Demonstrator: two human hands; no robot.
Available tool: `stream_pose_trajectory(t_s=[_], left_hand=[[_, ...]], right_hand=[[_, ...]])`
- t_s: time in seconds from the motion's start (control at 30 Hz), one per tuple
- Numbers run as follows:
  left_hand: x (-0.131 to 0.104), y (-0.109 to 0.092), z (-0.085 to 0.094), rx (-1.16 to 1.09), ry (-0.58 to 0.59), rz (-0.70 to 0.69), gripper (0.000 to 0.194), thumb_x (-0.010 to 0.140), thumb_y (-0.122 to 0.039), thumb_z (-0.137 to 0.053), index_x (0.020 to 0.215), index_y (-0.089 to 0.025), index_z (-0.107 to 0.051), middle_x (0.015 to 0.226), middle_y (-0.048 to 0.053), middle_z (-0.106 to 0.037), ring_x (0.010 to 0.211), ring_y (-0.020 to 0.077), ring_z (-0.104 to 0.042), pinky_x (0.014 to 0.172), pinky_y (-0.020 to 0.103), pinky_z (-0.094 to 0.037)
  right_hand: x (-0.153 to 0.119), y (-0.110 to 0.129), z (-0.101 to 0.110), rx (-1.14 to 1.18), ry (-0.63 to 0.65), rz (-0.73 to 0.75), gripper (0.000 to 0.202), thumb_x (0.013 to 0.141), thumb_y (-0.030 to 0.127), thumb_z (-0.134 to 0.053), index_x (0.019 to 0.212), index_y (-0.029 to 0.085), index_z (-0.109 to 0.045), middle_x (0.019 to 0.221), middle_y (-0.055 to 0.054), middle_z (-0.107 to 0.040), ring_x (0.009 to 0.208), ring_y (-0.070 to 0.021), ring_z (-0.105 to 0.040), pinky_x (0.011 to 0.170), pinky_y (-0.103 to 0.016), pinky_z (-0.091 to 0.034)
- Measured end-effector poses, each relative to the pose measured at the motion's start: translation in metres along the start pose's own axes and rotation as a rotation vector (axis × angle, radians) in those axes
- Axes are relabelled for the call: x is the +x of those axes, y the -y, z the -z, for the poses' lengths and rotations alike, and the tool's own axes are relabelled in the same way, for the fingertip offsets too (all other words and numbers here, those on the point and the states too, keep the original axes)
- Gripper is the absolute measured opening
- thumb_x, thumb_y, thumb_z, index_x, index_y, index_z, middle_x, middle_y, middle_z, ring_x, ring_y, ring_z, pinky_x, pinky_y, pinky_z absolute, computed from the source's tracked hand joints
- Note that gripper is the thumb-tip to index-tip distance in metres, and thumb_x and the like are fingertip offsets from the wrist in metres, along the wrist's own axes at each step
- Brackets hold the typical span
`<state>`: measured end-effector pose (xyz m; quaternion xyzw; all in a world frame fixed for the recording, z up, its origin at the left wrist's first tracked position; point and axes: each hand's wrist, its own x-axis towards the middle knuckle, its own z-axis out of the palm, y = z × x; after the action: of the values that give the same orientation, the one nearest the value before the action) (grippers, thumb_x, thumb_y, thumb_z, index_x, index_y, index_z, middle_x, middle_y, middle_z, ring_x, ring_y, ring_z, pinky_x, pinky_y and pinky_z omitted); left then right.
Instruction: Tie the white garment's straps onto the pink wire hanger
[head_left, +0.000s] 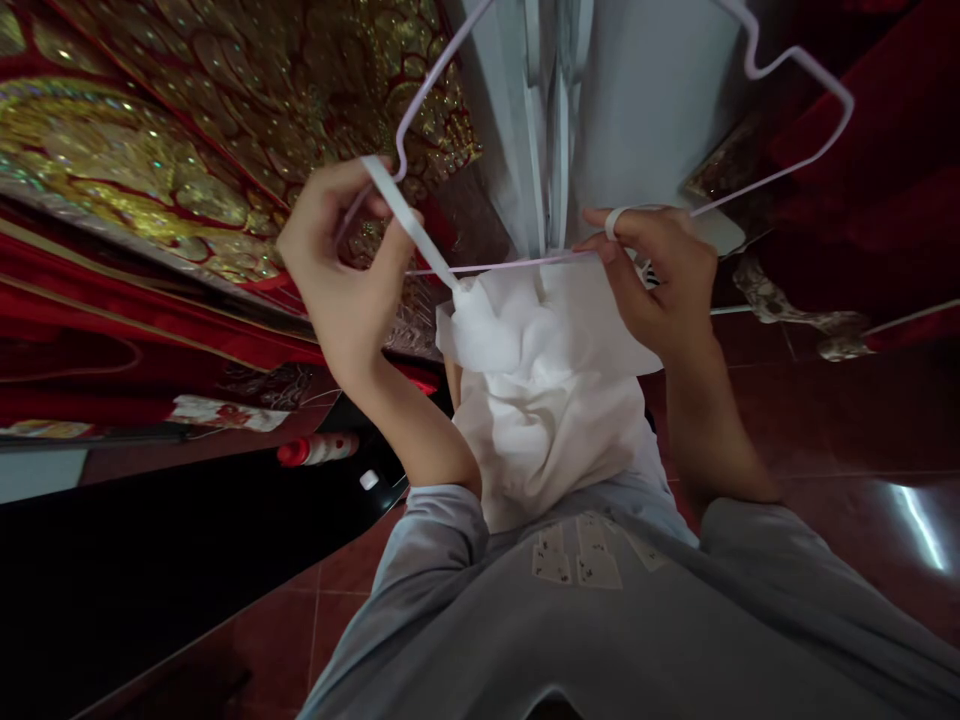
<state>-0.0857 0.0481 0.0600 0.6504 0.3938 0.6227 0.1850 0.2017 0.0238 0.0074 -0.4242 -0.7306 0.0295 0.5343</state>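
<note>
Pinching a white strap [405, 215] between thumb and fingers, left hand [341, 270] raised beside the left shoulder of a thin wire hanger [525, 262]. Strap drawn taut, running down and right from the pinch to the bunched white garment [540, 390]. Garment hanging below the hanger's bottom bar, between both wrists, just above a grey sweatshirt [600, 620] printed with small playing cards. Further right, right hand [660, 275] closed on the bottom bar, with a second strap [613, 222] looped round one finger near the hanger's right shoulder.

Best done, at a guess, by keeping the left strap flat and untwisted, lifting it over the hanger's notch rather than dragging it along the wire. Worth holding the bar level with the right hand so the cloth does not slide to one end.

Around it: red cloth with gold embroidery [150, 150] at upper left, a red-capped bottle [319, 450] at the edge of a dark surface lower left, white panels [645, 110] behind the hanger, reddish floor tiles [825, 430] at right.
</note>
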Motion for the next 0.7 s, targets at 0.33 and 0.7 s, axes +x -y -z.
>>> stream_pose_trajectory(t_s=[0.33, 0.7], left_hand=[[0.002, 0.025, -0.005, -0.004, -0.195, -0.030, 0.022, 0.096, -0.032, -0.079, 0.092, -0.015, -0.065, 0.078, 0.000, -0.057, 0.063, 0.0130, -0.051, 0.063, 0.028, -0.044], [-0.057, 0.011, -0.047, -0.546, -0.213, 0.387, 0.025, 0.101, -0.050, -0.068, 0.101, -0.028, -0.058, 0.089, 0.002, -0.074, 0.097, 0.0258, -0.073, 0.097, 0.043, -0.056]], right_hand=[[-0.003, 0.005, -0.001, 0.008, 0.021, -0.048, 0.023, 0.107, 0.042, -0.052, 0.119, 0.042, -0.071, 0.095, 0.002, -0.080, 0.100, -0.0219, -0.073, 0.095, -0.046, -0.060], [-0.004, 0.008, -0.002, 0.149, -0.015, -0.053, 0.026, 0.106, 0.037, -0.055, 0.126, 0.048, -0.069, 0.122, 0.007, -0.079, 0.109, -0.0226, -0.077, 0.100, -0.050, -0.061]])
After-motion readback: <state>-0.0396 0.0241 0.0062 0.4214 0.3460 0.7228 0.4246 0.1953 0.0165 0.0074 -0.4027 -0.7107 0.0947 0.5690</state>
